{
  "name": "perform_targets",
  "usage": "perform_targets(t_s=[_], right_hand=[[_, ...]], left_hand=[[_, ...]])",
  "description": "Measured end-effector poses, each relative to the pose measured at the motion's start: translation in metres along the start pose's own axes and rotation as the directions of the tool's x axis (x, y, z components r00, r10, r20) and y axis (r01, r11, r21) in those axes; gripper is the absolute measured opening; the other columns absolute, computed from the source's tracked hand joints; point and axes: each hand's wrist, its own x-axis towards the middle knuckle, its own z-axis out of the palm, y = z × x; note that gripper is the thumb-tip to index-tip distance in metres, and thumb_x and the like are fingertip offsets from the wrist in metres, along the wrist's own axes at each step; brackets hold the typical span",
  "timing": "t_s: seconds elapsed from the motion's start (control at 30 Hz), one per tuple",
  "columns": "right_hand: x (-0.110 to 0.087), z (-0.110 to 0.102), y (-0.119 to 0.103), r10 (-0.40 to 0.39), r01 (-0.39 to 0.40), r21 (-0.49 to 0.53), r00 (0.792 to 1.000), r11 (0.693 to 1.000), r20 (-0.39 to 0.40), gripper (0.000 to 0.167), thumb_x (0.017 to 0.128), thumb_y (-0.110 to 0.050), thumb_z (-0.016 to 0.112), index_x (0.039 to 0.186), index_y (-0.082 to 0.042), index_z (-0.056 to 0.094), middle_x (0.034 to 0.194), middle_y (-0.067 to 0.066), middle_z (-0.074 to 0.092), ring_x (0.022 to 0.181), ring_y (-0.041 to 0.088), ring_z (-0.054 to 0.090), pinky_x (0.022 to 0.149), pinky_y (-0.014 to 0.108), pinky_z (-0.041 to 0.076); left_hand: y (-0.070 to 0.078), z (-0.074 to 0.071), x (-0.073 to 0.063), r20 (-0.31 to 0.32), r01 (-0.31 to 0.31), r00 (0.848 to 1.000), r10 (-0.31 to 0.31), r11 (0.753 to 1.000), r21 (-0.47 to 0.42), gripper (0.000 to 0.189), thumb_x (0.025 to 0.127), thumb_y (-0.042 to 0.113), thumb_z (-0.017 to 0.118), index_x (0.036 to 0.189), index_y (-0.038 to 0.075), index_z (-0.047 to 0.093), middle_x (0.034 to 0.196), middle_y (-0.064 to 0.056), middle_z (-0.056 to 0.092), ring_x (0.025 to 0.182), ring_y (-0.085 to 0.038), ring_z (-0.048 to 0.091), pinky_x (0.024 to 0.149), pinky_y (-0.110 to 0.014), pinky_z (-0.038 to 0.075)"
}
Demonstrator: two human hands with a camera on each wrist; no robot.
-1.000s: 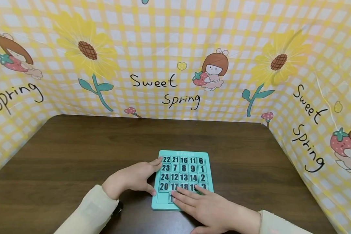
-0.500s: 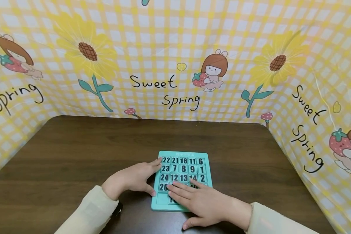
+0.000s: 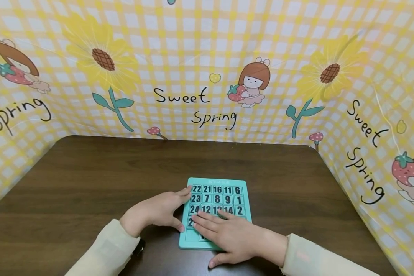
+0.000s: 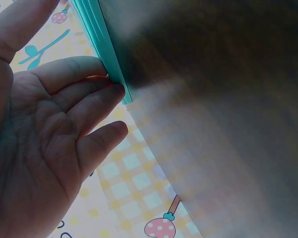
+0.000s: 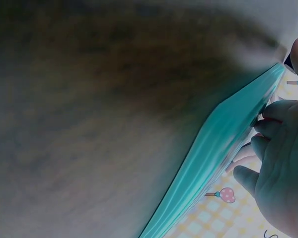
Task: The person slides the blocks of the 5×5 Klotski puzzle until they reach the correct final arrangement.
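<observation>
A turquoise number sliding puzzle (image 3: 189,242) lies flat on the brown table. Black numbers mark its square tiles, with the tile 22 (image 3: 196,189) at the top left corner and a bare slot at the bottom left. Against the puzzle's left side rests my left hand (image 3: 158,209), fingertips near the top and thumb near the bottom. In the left wrist view its fingertips touch the turquoise edge (image 4: 100,44). My right hand (image 3: 231,234) stretches flat across the lower tiles with straight fingers, hiding most of the two bottom rows. Its index and middle fingertips reach the tile at the left of the fourth row.
A yellow checked cloth (image 3: 193,50) with flowers and "Sweet Spring" lettering walls off the table's back and both sides. The brown tabletop (image 3: 124,165) extends around the puzzle. A dark band shows at the left sleeve (image 3: 105,245).
My right hand has slid left and slightly away from me over the tiles, now partly covering the tile 20. The left hand and the puzzle have stayed in place.
</observation>
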Motion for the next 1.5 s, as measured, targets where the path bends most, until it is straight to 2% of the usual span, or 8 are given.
perform_targets(t_s=[0.17,0.37,0.53,0.77,1.13,1.3,1.5], right_hand=[[-0.003,-0.001,-0.007,-0.028,0.028,-0.01,0.999,1.0,0.018,0.087,0.096,-0.071,0.03,0.161,-0.016,0.012,0.169,-0.003,0.005,0.156,0.015,0.008,0.118,0.051,0.032],[-0.008,-0.001,-0.015,-0.077,0.077,-0.101,0.997,0.992,-0.001,0.081,0.1,-0.064,0.034,0.161,-0.014,0.016,0.169,-0.001,0.01,0.155,0.015,0.013,0.117,0.045,0.035],[-0.01,-0.001,-0.017,-0.079,0.077,-0.134,0.997,0.988,-0.01,0.08,0.1,-0.064,0.033,0.161,-0.014,0.016,0.169,-0.001,0.01,0.155,0.015,0.013,0.117,0.045,0.035],[-0.004,-0.001,-0.003,0.004,-0.006,-0.052,1.0,0.999,-0.027,0.09,0.095,-0.074,0.029,0.161,-0.015,0.014,0.169,-0.001,0.006,0.156,0.015,0.008,0.118,0.051,0.032],[0.012,-0.001,0.017,0.064,-0.064,0.005,0.998,0.998,0.002,0.107,0.085,-0.084,0.036,0.161,-0.014,0.009,0.169,0.001,0.005,0.156,0.017,0.004,0.121,0.054,0.023],[0.015,-0.001,0.017,0.054,-0.054,0.005,0.999,0.999,0.001,0.107,0.085,-0.083,0.038,0.161,-0.013,0.01,0.169,0.0,0.005,0.156,0.017,0.005,0.121,0.054,0.024],[0.013,0.0,0.013,0.024,-0.024,0.012,1.0,1.0,0.001,0.102,0.089,-0.081,0.035,0.161,-0.014,0.009,0.169,0.0,0.003,0.156,0.017,0.004,0.121,0.053,0.025]], left_hand=[[-0.001,0.0,-0.001,-0.004,-0.004,1.0,0.004,1.0,0.002,0.094,0.079,0.036,0.083,0.151,-0.002,0.036,0.165,-0.016,0.019,0.147,-0.034,0.034,0.117,-0.048,0.034],[-0.001,0.0,-0.001,-0.004,-0.006,1.0,0.006,1.0,0.001,0.094,0.079,0.036,0.083,0.151,-0.001,0.036,0.165,-0.015,0.019,0.146,-0.033,0.035,0.116,-0.048,0.034],[-0.002,0.001,-0.001,-0.004,-0.006,1.0,0.006,1.0,-0.001,0.094,0.079,0.037,0.083,0.151,-0.001,0.036,0.165,-0.015,0.019,0.146,-0.033,0.035,0.116,-0.047,0.035],[-0.002,0.002,0.0,-0.001,-0.005,1.0,0.005,1.0,-0.011,0.094,0.079,0.037,0.083,0.151,-0.001,0.036,0.165,-0.015,0.019,0.147,-0.033,0.034,0.117,-0.048,0.034],[-0.003,0.003,0.001,0.012,0.004,1.0,-0.003,1.0,-0.022,0.094,0.079,0.038,0.082,0.152,0.001,0.035,0.166,-0.014,0.018,0.147,-0.033,0.033,0.117,-0.049,0.033],[-0.002,0.002,0.001,0.015,0.003,1.0,-0.003,1.0,-0.022,0.095,0.08,0.038,0.082,0.153,0.001,0.034,0.166,-0.012,0.017,0.147,-0.033,0.033,0.117,-0.049,0.033],[-0.002,0.0,-0.001,0.009,0.006,1.0,-0.006,1.0,-0.019,0.094,0.079,0.037,0.082,0.152,0.001,0.036,0.166,-0.013,0.018,0.147,-0.033,0.033,0.117,-0.049,0.034]])
